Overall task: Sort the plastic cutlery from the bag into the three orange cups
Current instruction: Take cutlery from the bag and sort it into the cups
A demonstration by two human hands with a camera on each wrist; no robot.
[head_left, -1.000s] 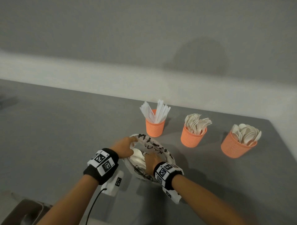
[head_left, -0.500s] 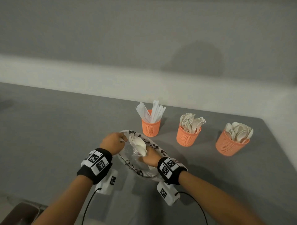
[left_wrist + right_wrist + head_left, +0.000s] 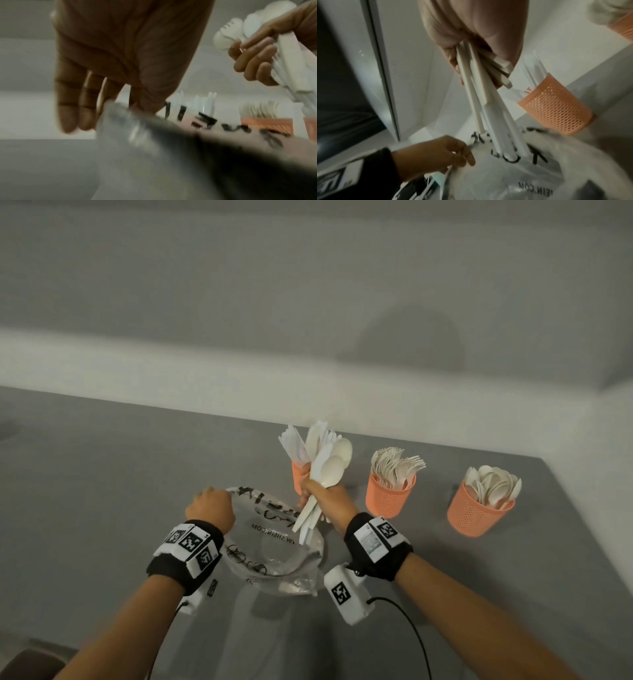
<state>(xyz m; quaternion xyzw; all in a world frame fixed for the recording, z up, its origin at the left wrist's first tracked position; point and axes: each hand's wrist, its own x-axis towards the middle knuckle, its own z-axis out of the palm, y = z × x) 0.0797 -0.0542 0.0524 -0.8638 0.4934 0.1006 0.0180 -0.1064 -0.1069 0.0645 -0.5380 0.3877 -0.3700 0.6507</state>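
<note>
My right hand (image 3: 317,491) grips a bunch of white plastic cutlery (image 3: 325,470) lifted above the clear printed bag (image 3: 274,546); spoon bowls point up and the handles (image 3: 481,102) hang down over the bag's mouth. At the bag's left rim my left hand (image 3: 210,506) pinches the plastic (image 3: 120,119) and holds it up. Three orange mesh cups stand in a row behind: the knife cup (image 3: 298,477), partly hidden by the right hand, the fork cup (image 3: 388,498) and the spoon cup (image 3: 476,513).
The cups and bag sit on a grey tabletop (image 3: 102,474) that ends at a white wall ledge (image 3: 171,378) behind and at an edge on the right (image 3: 582,525). Cables (image 3: 411,621) trail from the wrist cameras towards me.
My right hand came out of the bag with a bunch of cutlery and raised it in front of the knife cup. The left hand kept its hold on the bag rim.
</note>
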